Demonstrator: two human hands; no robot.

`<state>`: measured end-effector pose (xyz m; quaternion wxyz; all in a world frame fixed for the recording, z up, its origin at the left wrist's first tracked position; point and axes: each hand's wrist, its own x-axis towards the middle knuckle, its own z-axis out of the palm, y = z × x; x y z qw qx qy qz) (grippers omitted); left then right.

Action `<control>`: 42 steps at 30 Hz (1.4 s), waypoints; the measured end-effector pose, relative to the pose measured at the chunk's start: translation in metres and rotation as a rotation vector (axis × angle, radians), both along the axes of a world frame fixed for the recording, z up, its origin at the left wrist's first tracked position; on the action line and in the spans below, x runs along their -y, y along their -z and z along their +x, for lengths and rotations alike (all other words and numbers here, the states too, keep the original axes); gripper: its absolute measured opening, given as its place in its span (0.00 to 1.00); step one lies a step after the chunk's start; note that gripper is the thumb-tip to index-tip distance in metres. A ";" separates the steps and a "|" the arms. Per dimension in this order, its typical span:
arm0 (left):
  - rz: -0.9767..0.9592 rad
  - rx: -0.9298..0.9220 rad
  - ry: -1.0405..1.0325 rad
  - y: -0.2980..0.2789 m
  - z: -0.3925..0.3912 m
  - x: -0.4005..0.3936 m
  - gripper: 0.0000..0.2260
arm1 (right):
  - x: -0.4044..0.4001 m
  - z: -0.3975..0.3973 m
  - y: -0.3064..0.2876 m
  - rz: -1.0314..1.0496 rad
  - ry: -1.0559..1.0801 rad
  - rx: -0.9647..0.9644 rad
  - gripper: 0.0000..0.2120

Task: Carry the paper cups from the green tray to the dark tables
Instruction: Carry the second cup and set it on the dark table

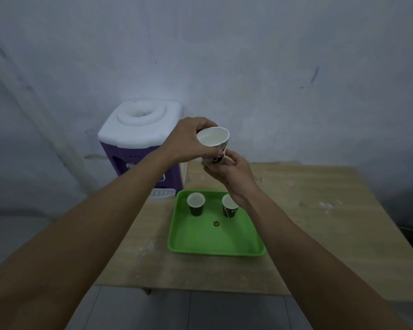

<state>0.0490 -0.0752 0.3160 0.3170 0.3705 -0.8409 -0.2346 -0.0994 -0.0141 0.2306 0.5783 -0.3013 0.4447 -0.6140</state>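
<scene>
Both hands hold one paper cup (214, 141) in the air above the far edge of the green tray (212, 241). The cup is tilted, its white inside facing me. My left hand (186, 141) grips it from the left near the rim. My right hand (231, 172) holds it from below, fingers curled around its dark printed base. Two more dark paper cups stand upright at the back of the tray: one on the left (196, 204), one on the right (229, 207), partly behind my right wrist. No dark table is in view.
The tray lies on a light wooden table (320, 222), with a small dark round thing (216, 223) in its middle. A white and purple water dispenser (141, 144) stands behind the table's left corner against a pale wall. Tiled floor shows below the table's near edge.
</scene>
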 end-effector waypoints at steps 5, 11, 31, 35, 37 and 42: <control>0.002 -0.045 -0.005 -0.025 -0.014 -0.006 0.35 | -0.015 -0.010 -0.031 -0.065 -0.023 0.169 0.26; 0.113 -0.242 0.001 -0.035 -0.038 -0.026 0.28 | -0.035 -0.024 -0.056 -0.090 0.051 0.278 0.24; 0.272 -0.487 0.248 -0.046 -0.140 -0.097 0.21 | -0.130 -0.105 -0.094 -0.025 0.298 0.416 0.16; 0.308 -0.495 0.313 -0.048 -0.154 -0.103 0.22 | -0.140 -0.115 -0.099 -0.029 0.363 0.413 0.17; 0.324 -0.495 0.353 -0.050 -0.159 -0.106 0.22 | -0.143 -0.116 -0.100 -0.036 0.401 0.418 0.17; 0.354 -0.467 0.446 -0.052 -0.165 -0.108 0.22 | -0.152 -0.111 -0.100 -0.053 0.488 0.424 0.18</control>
